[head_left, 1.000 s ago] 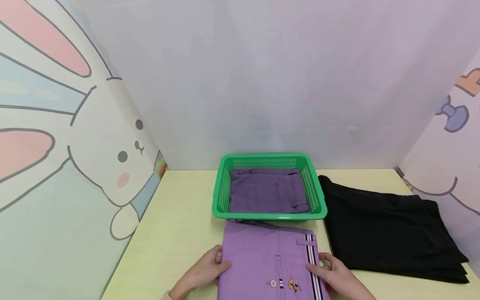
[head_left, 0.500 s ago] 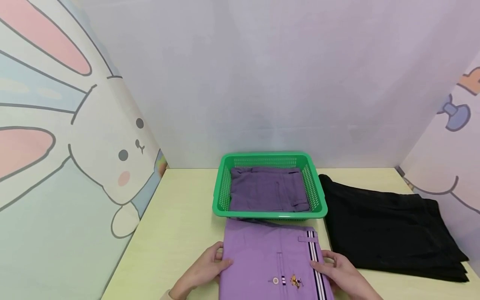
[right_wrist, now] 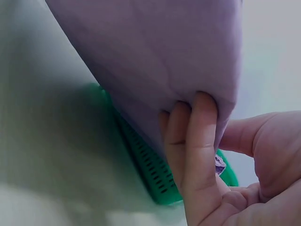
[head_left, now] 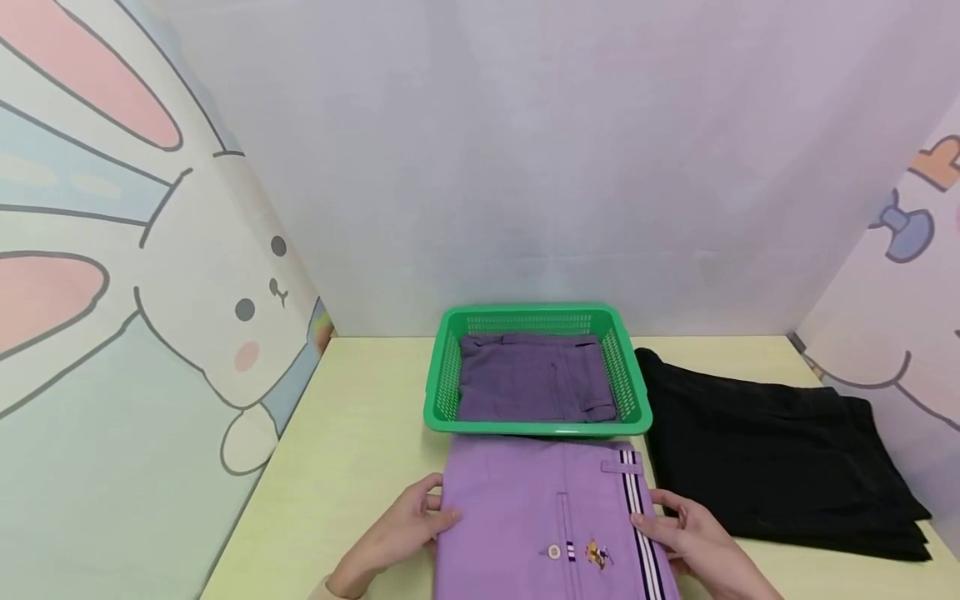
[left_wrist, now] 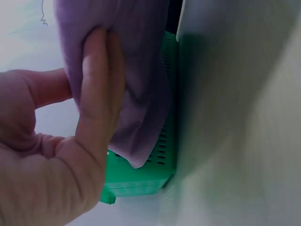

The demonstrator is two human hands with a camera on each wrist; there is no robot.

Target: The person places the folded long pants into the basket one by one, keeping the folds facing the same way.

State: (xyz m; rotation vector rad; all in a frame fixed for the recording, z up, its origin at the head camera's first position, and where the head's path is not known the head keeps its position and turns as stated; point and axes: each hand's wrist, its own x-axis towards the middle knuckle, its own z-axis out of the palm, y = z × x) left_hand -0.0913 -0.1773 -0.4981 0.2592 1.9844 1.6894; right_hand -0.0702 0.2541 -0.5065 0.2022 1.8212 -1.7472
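A folded light purple garment (head_left: 536, 517) with a striped band, a button and a small embroidered emblem sits just in front of a green basket (head_left: 442, 379). My left hand (head_left: 401, 529) grips its left edge, thumb on top and fingers underneath. My right hand (head_left: 686, 533) grips its right edge the same way. In the left wrist view the purple garment (left_wrist: 127, 70) is lifted off the table with my fingers (left_wrist: 101, 84) under it. The right wrist view shows the purple garment (right_wrist: 155, 61) resting on my fingertips (right_wrist: 200, 122). A darker purple folded garment (head_left: 532, 379) lies in the basket.
A pile of black folded clothing (head_left: 772, 458) lies on the pale yellow table (head_left: 352, 450) at the right. Cartoon-printed panels (head_left: 135, 292) wall in the left and right sides, and a plain backdrop stands behind the basket.
Both hands have carried the light purple garment away from me toward the basket; its far edge now reaches the basket's front rim.
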